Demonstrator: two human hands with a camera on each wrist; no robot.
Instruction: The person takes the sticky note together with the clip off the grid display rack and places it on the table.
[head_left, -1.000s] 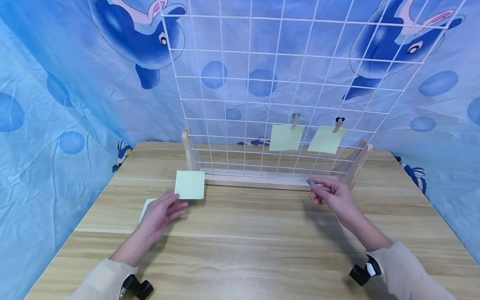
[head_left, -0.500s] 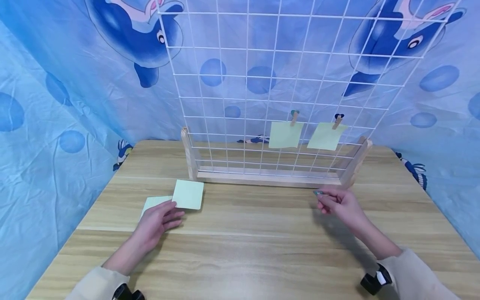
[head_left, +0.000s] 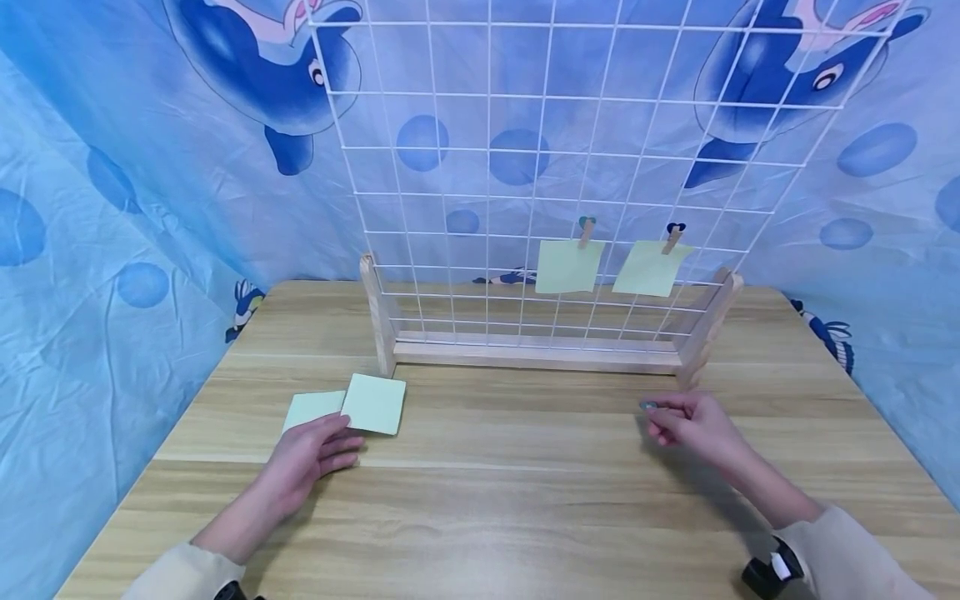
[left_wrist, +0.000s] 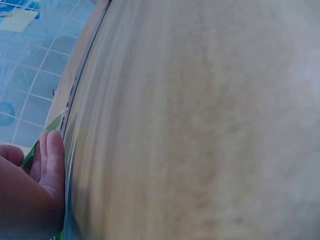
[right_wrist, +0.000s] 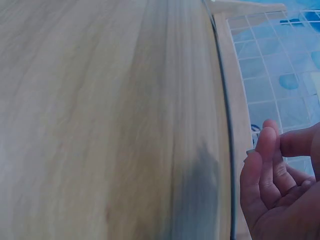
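Note:
My left hand (head_left: 306, 458) pinches a pale green sticky note (head_left: 377, 405) by its near-left corner, close over the table. Beside it lies more pale green note paper (head_left: 309, 407), partly covered by the hand. In the left wrist view the held note (left_wrist: 55, 121) shows edge-on between thumb and fingers. My right hand (head_left: 697, 427), in front of the rack's right foot, pinches a small clip (head_left: 647, 405) with a green tip. The fingers hide most of that clip; only a bit of green shows in the right wrist view.
A white wire grid (head_left: 510, 200) stands in a wooden base (head_left: 525, 353) at the back. Two green notes hang on it, a left note (head_left: 568, 268) and a right note (head_left: 649, 270), each under a small wooden clothespin (head_left: 672, 240). A blue patterned cloth (head_left: 90, 350) surrounds the table.
Both hands have drawn back toward the near side, the left with its note lowered beside the other paper. The right hand, still pinching the clip, has also shifted to the right.

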